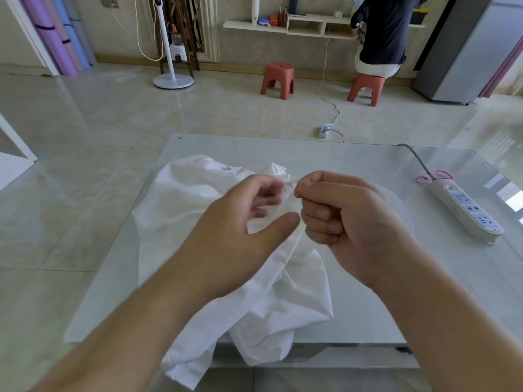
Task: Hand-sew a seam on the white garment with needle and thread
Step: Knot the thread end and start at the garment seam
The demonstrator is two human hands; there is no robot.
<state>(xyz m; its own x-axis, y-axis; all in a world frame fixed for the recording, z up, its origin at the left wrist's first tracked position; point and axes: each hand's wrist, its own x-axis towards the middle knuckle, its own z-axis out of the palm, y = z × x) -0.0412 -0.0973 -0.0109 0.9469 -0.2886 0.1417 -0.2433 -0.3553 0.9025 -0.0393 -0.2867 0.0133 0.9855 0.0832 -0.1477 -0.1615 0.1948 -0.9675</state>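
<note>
Glass tabletop [353, 165] carries the white garment [181, 199]; right hand [348, 219] pinches a raised fold, left hand [240, 222] loosely open beside it; needle, thread and stitches indiscernible, progress unclear.

Needle and thread: too small to make out. The right hand [343, 215] is curled with thumb against forefinger at a raised fold of the white garment [198, 193]; whatever it pinches is hidden. The left hand [240, 219] has motion-blurred fingertips [261, 206], so contact with the cloth cannot be confirmed. Both hands cover the garment's middle. Its lower end hangs past the near edge of the glass table [368, 292]. Both forearms are cut off by the bottom edge. The seated person [385, 32] at the back is cut off by the top edge.
</note>
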